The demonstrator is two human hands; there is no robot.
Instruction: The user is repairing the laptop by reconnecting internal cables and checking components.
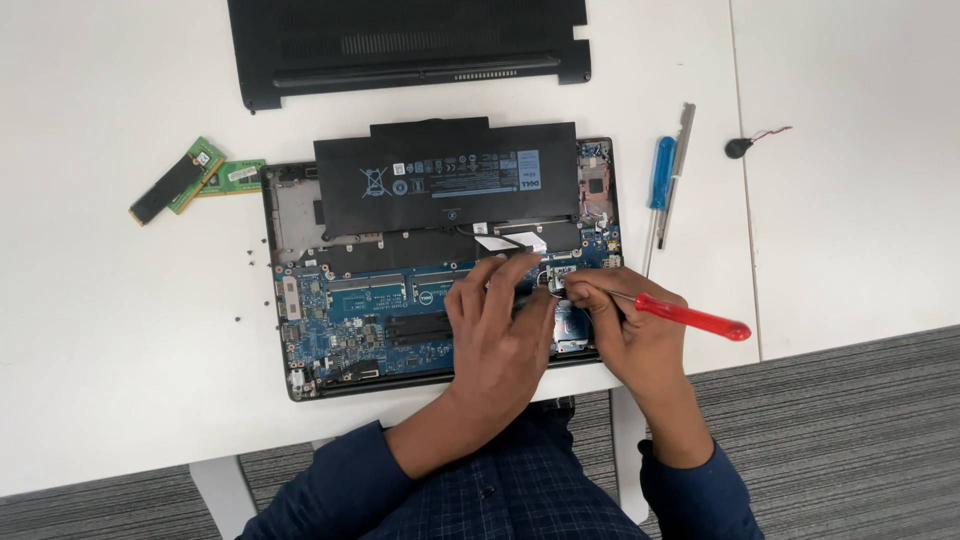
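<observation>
Hands meet at frame centre over the opened laptop (330, 330): right hand (625, 335) grips a red screwdriver (690, 318), left hand (495, 330) rests curled, fingertips pressing the blue board (350, 310).

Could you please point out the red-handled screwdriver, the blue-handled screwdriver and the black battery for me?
red-handled screwdriver (693, 319): head view, on the middle of its red handle.
blue-handled screwdriver (661, 173): head view, on its blue handle.
black battery (447, 177): head view, on the middle of its top face.
</observation>
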